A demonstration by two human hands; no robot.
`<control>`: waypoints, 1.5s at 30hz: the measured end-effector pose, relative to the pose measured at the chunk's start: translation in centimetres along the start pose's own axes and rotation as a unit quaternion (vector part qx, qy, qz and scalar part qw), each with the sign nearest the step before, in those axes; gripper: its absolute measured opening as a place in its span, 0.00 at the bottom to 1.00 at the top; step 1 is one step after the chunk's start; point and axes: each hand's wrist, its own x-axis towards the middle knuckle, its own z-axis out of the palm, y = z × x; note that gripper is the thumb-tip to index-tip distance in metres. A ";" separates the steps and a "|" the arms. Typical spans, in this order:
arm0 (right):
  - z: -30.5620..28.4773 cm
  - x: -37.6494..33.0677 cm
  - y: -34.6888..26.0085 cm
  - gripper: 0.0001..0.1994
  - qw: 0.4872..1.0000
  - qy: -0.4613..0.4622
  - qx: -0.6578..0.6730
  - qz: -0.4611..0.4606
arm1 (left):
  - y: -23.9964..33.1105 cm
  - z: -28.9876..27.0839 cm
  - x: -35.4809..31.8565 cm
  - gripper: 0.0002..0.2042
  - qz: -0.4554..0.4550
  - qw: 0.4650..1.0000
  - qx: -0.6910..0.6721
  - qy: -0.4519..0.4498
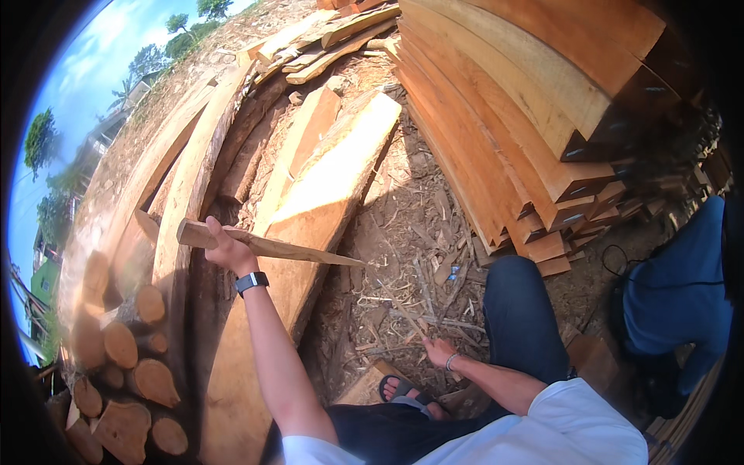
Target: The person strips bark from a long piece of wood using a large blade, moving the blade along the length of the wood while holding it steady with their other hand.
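Note:
My left hand (226, 249), with a dark band on its wrist, is closed round a wooden offcut (298, 252) near its thick end. The offcut tapers to the right and hangs over a wide sawn slab (329, 182) and the littered ground. Lower right, my right hand (440, 353) wears a bracelet and is closed on a thin wooden stick (403, 311). The stick slants up and left toward the offcut's narrow tip; whether they touch, I cannot tell. Bark strips and splinters (387, 298) lie around it.
Stacked sawn beams (496, 132) rise at the right. Cut logs (128, 380) are piled at the lower left, near long planks (190, 170). My sandalled foot (411, 395) rests by the slab. A person in blue (678, 279) is close on the right.

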 end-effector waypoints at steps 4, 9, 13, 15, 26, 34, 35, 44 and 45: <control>-0.1 -0.1 -1.3 0.33 0.948 -0.184 0.243 0.094 | 0.3 0.4 -0.3 0.24 -0.010 1.000 -0.002 -0.021; -1.2 -0.6 -2.5 0.32 0.980 -0.023 0.078 -0.180 | 0.2 0.6 -0.4 0.23 0.006 1.000 0.001 -0.012; -1.4 -1.1 -1.2 0.35 0.994 0.003 0.024 -0.106 | -0.3 -0.3 0.0 0.23 -0.003 1.000 0.008 -0.002; 0.3 0.3 1.1 0.36 0.998 0.012 -0.037 -0.048 | -0.6 -0.7 0.6 0.24 0.002 1.000 0.010 0.011; -0.2 -0.1 -0.9 0.32 0.907 -0.252 0.320 0.110 | -0.2 -0.7 0.2 0.23 0.013 1.000 -0.009 -0.001; 0.1 -2.4 -2.0 0.32 0.983 -0.098 0.148 -0.044 | -0.2 0.4 0.2 0.22 0.046 0.999 -0.020 -0.002; 0.2 -2.0 -1.9 0.33 0.988 -0.030 0.101 -0.117 | -0.1 0.5 0.0 0.23 0.029 0.999 -0.023 -0.013; -0.5 -1.9 -1.4 0.33 0.996 0.017 -0.037 -0.078 | -0.3 -0.9 0.3 0.22 0.012 1.000 -0.020 0.015; -0.9 -2.4 -2.4 0.33 0.995 0.023 -0.023 -0.097 | -0.3 -1.1 0.3 0.22 0.013 1.000 -0.015 0.018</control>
